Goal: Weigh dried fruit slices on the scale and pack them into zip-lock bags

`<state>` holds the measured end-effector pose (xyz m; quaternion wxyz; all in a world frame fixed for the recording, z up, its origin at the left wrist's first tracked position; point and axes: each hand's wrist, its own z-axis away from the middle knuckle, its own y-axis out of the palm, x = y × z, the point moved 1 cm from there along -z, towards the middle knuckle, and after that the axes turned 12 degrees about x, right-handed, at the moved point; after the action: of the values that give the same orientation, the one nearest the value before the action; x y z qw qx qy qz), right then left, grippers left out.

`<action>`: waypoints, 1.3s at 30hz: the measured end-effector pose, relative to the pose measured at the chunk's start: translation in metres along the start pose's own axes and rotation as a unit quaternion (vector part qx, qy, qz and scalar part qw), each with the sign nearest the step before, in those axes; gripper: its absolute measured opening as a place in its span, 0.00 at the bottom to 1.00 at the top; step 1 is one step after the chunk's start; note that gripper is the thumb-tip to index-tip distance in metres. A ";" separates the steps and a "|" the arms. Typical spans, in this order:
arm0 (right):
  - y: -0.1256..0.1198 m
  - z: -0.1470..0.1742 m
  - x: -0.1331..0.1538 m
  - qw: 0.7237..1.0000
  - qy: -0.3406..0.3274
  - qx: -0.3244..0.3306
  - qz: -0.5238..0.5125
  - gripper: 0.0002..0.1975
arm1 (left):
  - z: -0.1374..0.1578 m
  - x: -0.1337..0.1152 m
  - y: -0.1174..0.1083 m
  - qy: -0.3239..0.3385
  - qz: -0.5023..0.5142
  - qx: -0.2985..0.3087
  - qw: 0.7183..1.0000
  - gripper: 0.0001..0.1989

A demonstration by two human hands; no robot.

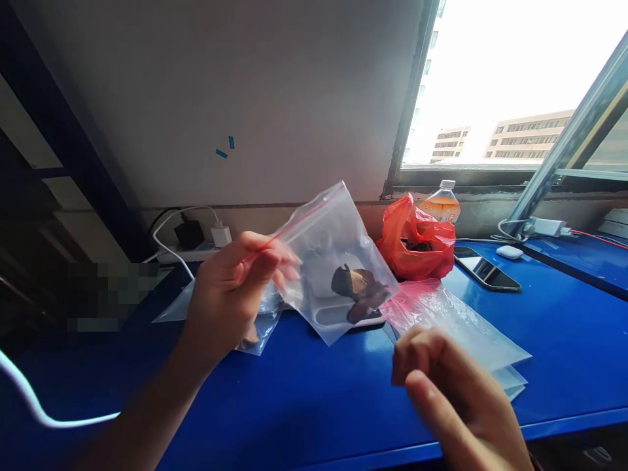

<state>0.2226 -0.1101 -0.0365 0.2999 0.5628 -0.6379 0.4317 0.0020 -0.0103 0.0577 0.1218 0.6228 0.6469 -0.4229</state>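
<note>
the left hand (230, 294) pinches the red-striped top edge of a clear zip bag (333, 255), its grip closed on the seal between thumb and fingers, and holds the bag up off the bench, tilted, with the opening toward the upper right. dark dried pieces (360, 291) sit in the low right corner of the bag. the right hand (451, 386) hangs near and to the right, below the bag, fingers curled loosely inward; its grip holds nothing and does not touch the bag.

behind the left hand, more filled zip bags (258, 330) lie flat on the blue bench (318, 399). just right of the held bag a stack of empty zip bags (461, 327) lies on the bench, close beyond the right hand. under the held bag a white-edged flat device (343, 317) shows through the plastic; what it is cannot be told.

farther back, a red plastic bag (417, 242) stands open with dark contents, a bottle of orange drink (441, 203) just behind it. to its right lie a phone (485, 269) and a small white case (509, 252). at far left, a power strip with chargers (196, 242) sits by the wall, and a white cable (29, 399) runs across the near left.
</note>
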 end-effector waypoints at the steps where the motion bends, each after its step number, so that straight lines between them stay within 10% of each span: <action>1: -0.003 -0.012 0.006 0.998 0.044 -0.026 -0.020 0.11 | 0.001 -0.002 0.001 0.002 0.021 -0.029 0.999 0.11; 5: 0.002 -0.032 0.014 0.991 0.095 -0.017 -0.096 0.15 | 0.005 -0.006 0.013 -0.008 0.070 -0.062 0.996 0.15; 9: -0.012 -0.033 0.011 0.986 0.082 -0.091 -0.114 0.13 | 0.008 0.002 0.023 -0.013 0.066 0.060 0.996 0.14; 16: -0.144 -0.068 0.009 0.938 -0.004 -0.340 0.067 0.06 | 0.008 0.014 0.026 -0.075 -0.034 0.156 0.984 0.16; 20: -0.184 -0.093 0.010 0.946 0.074 -0.282 0.139 0.09 | 0.008 0.015 0.033 -0.090 -0.084 0.202 0.972 0.15; 27: -0.184 -0.155 0.020 0.948 0.135 -0.119 0.263 0.12 | 0.008 0.023 0.038 -0.098 -0.116 0.257 0.954 0.13; 39: -0.179 -0.194 0.025 0.795 0.165 -0.128 0.570 0.19 | 0.010 0.020 0.039 -0.048 -0.126 0.303 0.943 0.09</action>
<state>0.3727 0.0514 0.1103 0.1690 -0.0261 -0.8336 0.5252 0.0295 -0.0088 0.0229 -0.0962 0.5222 0.5551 -0.6402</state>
